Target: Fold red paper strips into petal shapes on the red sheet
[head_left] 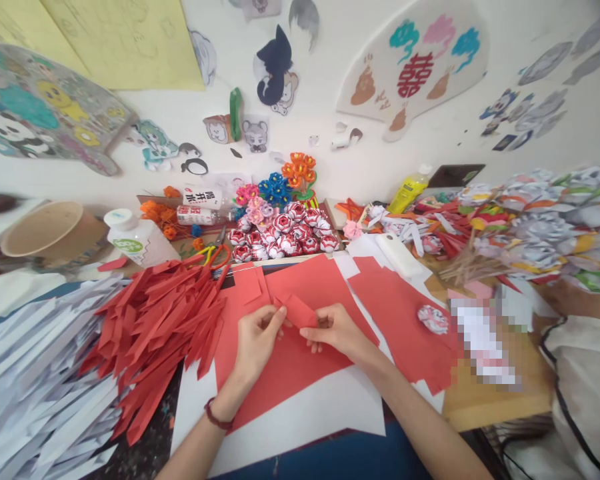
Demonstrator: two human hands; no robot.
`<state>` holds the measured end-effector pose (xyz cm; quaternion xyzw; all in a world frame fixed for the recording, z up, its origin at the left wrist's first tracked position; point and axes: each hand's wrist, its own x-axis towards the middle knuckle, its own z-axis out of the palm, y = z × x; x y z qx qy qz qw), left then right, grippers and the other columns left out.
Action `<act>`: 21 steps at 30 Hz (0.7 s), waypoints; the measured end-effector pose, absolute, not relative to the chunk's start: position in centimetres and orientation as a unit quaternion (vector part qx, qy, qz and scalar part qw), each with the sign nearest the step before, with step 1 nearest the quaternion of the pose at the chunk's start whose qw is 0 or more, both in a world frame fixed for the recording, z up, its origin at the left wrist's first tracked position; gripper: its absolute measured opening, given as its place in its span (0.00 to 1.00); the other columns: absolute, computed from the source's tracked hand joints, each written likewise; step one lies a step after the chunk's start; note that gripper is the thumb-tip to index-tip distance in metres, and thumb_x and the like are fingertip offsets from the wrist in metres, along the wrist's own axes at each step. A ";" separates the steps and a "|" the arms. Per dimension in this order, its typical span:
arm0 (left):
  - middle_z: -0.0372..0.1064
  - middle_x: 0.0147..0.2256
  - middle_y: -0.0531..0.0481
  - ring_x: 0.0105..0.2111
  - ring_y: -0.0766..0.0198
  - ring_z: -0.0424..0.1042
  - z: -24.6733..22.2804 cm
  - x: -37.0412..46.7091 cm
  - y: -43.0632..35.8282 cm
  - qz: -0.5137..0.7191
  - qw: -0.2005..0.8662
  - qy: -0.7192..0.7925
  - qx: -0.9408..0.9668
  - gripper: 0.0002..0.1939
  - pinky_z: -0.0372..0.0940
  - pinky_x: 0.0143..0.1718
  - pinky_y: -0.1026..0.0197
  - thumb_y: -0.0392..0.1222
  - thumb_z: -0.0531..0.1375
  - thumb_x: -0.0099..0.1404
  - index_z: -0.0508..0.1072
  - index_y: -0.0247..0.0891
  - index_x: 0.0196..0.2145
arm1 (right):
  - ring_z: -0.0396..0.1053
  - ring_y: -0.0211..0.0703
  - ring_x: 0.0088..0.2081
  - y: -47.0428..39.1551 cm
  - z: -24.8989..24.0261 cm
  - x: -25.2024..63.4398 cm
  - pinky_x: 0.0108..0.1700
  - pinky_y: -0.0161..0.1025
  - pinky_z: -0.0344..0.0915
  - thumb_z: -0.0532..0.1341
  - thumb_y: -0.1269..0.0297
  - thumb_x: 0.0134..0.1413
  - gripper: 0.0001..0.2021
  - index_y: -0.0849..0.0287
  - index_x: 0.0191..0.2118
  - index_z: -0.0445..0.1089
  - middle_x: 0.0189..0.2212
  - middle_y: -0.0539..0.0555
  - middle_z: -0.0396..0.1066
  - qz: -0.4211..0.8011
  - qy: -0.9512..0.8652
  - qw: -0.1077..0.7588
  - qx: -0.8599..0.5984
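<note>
A small folded piece of red paper (300, 312) is held between my two hands, above large red sheets (280, 380) on white paper. My left hand (260, 333) pinches its left corner between thumb and forefinger. Its right end is in the grip of my right hand (333, 329), thumb on top and fingers partly beneath. Smaller red pieces (246, 288) lie just beyond my left hand. To the left is a heap of folded red strips (155, 327), beside a pile of white strips (45, 380).
Red-and-white paper flowers (285, 233), scissors (215, 252) and a white bottle (137, 237) stand behind. More red sheets (405, 320) carry one flower (433, 319) at right. A person's arm (580, 307) rests at the far right, near piled flowers (540, 227).
</note>
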<state>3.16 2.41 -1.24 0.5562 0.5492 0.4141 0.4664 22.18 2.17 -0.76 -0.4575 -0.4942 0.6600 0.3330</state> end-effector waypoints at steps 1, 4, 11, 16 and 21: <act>0.64 0.17 0.55 0.20 0.69 0.63 -1.2 3.2 2.4 0.414 0.467 0.548 0.558 0.18 0.57 0.24 0.65 0.52 0.58 0.65 0.74 0.37 0.24 | 0.70 0.40 0.21 2.2 -0.8 22.2 0.26 0.37 0.68 0.72 0.50 0.42 0.19 0.64 0.24 0.73 0.20 0.54 0.73 0.660 -0.493 0.335 -0.457; 0.65 0.18 0.54 0.20 0.69 0.63 -1.3 3.2 2.3 0.418 0.465 0.546 0.557 0.19 0.57 0.25 0.65 0.52 0.57 0.66 0.75 0.36 0.25 | 0.70 0.41 0.21 2.2 -0.8 22.2 0.26 0.37 0.68 0.72 0.50 0.41 0.19 0.64 0.24 0.73 0.20 0.54 0.73 0.662 -0.493 0.335 -0.454; 0.65 0.19 0.54 0.21 0.68 0.64 -1.4 3.3 2.3 0.420 0.465 0.540 0.562 0.21 0.58 0.26 0.65 0.52 0.55 0.68 0.73 0.37 0.24 | 0.70 0.40 0.21 2.1 -0.4 22.1 0.26 0.37 0.67 0.71 0.50 0.43 0.19 0.64 0.24 0.73 0.20 0.54 0.73 0.662 -0.493 0.337 -0.454; 0.63 0.18 0.55 0.21 0.69 0.62 -1.5 3.2 2.6 0.414 0.462 0.536 0.573 0.21 0.57 0.26 0.66 0.52 0.54 0.68 0.72 0.37 0.23 | 0.70 0.41 0.21 2.1 -0.6 22.2 0.26 0.37 0.67 0.72 0.52 0.42 0.18 0.65 0.24 0.73 0.20 0.55 0.74 0.667 -0.489 0.337 -0.449; 0.72 0.24 0.53 0.22 0.69 0.65 -1.6 2.6 3.2 0.439 0.485 0.546 0.523 0.13 0.60 0.26 0.67 0.50 0.64 0.60 0.76 0.36 0.29 | 0.70 0.40 0.20 2.0 -0.9 22.3 0.26 0.37 0.68 0.72 0.52 0.41 0.19 0.65 0.24 0.72 0.20 0.55 0.74 0.677 -0.483 0.325 -0.450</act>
